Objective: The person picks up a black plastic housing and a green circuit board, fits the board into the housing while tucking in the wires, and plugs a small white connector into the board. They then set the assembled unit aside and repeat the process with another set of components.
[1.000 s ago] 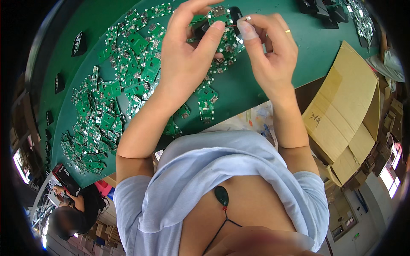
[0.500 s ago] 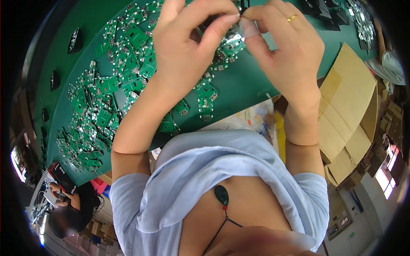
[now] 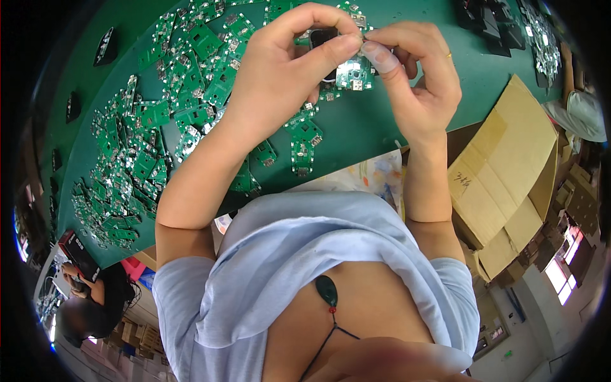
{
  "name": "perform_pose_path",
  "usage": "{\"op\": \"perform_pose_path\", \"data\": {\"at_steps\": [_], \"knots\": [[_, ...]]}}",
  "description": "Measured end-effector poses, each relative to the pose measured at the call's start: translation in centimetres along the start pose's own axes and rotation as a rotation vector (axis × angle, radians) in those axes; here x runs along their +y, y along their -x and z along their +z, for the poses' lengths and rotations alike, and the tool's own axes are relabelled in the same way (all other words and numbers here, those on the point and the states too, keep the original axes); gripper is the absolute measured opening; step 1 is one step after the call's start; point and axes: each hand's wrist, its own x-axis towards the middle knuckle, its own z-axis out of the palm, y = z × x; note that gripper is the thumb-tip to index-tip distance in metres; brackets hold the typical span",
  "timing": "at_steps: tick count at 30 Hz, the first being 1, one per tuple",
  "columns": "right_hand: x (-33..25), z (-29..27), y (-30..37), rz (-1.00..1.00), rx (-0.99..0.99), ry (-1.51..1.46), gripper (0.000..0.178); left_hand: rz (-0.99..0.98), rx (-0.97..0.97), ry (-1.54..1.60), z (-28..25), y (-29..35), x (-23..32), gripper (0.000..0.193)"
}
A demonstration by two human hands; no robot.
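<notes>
The left hand (image 3: pixel 280 79) is curling beside a black part (image 3: pixel 322 42), its thumb and forefinger tips meeting at the upper centre of the view. Whether its remaining fingers are gripping the black part cannot be told. The right hand (image 3: pixel 425 83) is facing it from the right, thumb and forefinger tips closing together just beside the left fingertips; whatever these tips are pinching is too small to identify. A pale cover (image 3: pixel 380 57) is wrapping the right thumb. A green circuit board (image 3: pixel 354 75) is sitting just below the meeting fingertips, beside the black part. Loose circuit boards (image 3: pixel 147 113) are spreading across the green bench (image 3: pixel 363 137) to the left. Black pieces (image 3: pixel 493 27) are lying at the upper right; an open cardboard box (image 3: pixel 503 162) is standing near the right forearm.
</notes>
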Motion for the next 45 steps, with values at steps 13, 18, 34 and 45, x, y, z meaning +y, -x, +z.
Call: {"op": "perform_pose_path", "data": {"at_steps": [13, 18, 34, 45], "knots": [[-0.5, -1.1, -0.6, -0.124, -0.169, 0.076, 0.012, 0.075, 0.119, 0.106, 0.4, 1.1, 0.7, 0.027], [-1.3, -0.9, -1.1, -0.214, -0.198, 0.178, 0.013, 0.797, 0.054, 0.145, 0.2, -2.9, -3.4, 0.025], [-1.3, -0.7, -1.1, -0.233, -0.132, 0.278, 0.015, 0.658, 0.247, -0.764, 0.0, 1.6, 1.1, 0.025], [-1.4, 0.8, -0.5, -0.241, -0.077, 0.388, 0.024, 1.359, 0.367, -0.109, 1.4, -4.4, -2.9, 0.028]]}}
